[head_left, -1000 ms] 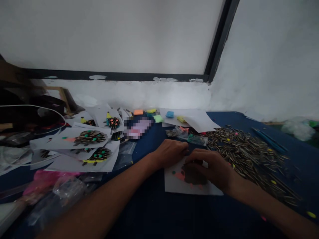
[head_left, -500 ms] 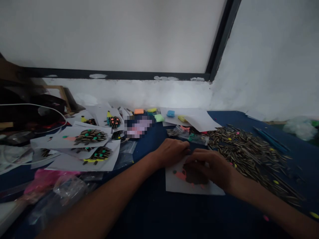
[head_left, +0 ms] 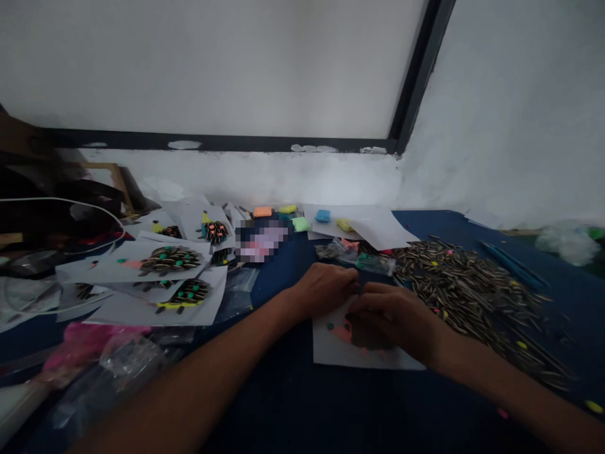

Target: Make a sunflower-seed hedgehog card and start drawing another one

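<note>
A white sheet of paper (head_left: 331,353) lies in front of me on the blue table. It bears a hedgehog shape (head_left: 366,333) with a dark brown clay body, pink face and feet, and a green nose. At the sheet's far left edge rests my left hand (head_left: 328,289), its fingers curled under and mostly hidden. My right hand (head_left: 394,315) bends over the dark body with fingertips pressed together at its upper left. Whatever those fingertips pinch is too small or dark to make out. Sunflower seeds (head_left: 472,296) form a wide pile to the right.
Finished-looking hedgehog sheets (head_left: 172,258) with seed spines overlap on the left. Nearer lie pink and clear plastic bags (head_left: 94,343). Toward the wall are an orange clay pack (head_left: 263,212), a blue pack (head_left: 322,215) and white papers (head_left: 378,227). Blue tweezers-like tools (head_left: 515,265) lie beyond the seeds.
My right fingers have shifted slightly left and down over the dark body. My left hand stays at the sheet's edge. The whole view has moved only a little.
</note>
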Available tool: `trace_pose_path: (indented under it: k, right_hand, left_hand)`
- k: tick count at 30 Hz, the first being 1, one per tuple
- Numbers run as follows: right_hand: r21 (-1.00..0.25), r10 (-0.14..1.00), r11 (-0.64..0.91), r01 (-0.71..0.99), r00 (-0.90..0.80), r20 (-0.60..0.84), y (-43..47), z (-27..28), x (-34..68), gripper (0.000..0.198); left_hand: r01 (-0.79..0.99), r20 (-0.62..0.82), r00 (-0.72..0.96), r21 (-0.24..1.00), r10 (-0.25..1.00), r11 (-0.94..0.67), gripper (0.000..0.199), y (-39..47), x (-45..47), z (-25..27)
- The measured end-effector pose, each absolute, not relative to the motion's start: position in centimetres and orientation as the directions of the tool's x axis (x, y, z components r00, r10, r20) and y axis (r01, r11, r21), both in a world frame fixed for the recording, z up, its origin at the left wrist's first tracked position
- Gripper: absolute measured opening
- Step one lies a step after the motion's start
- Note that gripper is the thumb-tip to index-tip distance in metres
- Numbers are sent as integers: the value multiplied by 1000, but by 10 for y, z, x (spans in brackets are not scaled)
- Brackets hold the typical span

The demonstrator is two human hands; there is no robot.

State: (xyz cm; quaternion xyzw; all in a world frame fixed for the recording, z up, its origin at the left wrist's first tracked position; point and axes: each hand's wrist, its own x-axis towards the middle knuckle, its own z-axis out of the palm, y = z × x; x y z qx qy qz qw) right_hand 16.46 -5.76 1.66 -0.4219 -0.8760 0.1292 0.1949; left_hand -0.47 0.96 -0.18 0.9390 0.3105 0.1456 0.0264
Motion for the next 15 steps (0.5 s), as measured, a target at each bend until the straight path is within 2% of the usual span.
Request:
trace_pose_path:
  k: [11, 15]
  right_hand:
    - [-319, 780, 625, 713, -591, 206, -59, 20, 163, 23]
    - [-309, 787, 613, 727, -526, 323, -58, 25, 175, 26]
  left_hand:
    - [584, 245, 762, 141, 600, -800, 22, 7, -4, -1]
    - [575, 271, 758, 150, 593, -804, 22, 9, -4, -3]
